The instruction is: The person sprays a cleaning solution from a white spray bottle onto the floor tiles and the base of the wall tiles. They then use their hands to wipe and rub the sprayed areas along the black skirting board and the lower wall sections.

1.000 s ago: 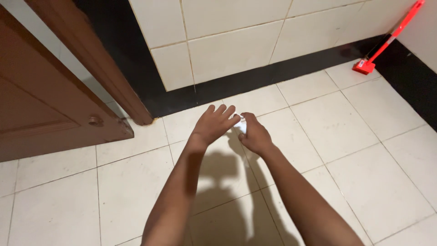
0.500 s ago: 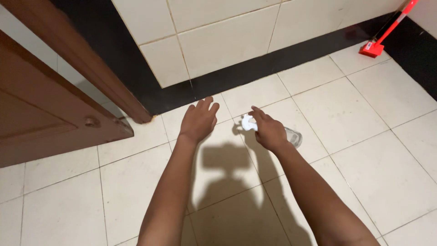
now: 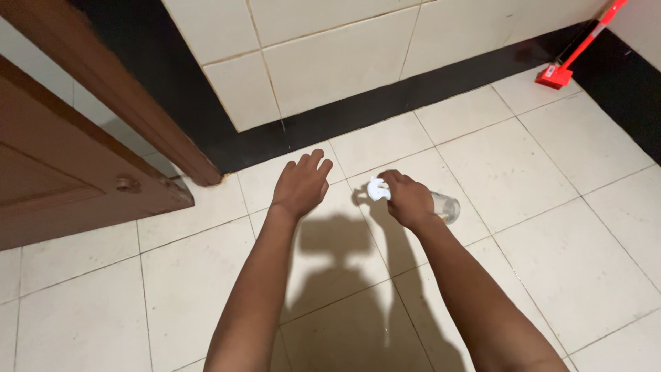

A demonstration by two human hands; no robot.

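The clear plastic spray bottle with a white trigger head was gripped in the right hand, fingers closed round its neck, nozzle aimed low over the cream tiled floor. The left hand hovered beside it, fingers spread, holding nothing. No wet patch showed, so spraying looked barely begun. A brown wooden door stood left.

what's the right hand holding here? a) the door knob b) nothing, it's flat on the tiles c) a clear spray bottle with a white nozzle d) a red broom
c: the right hand is wrapped around a clear spray bottle whose white nozzle sticks out past the fingers, while the left hand hovers open and holds nothing.
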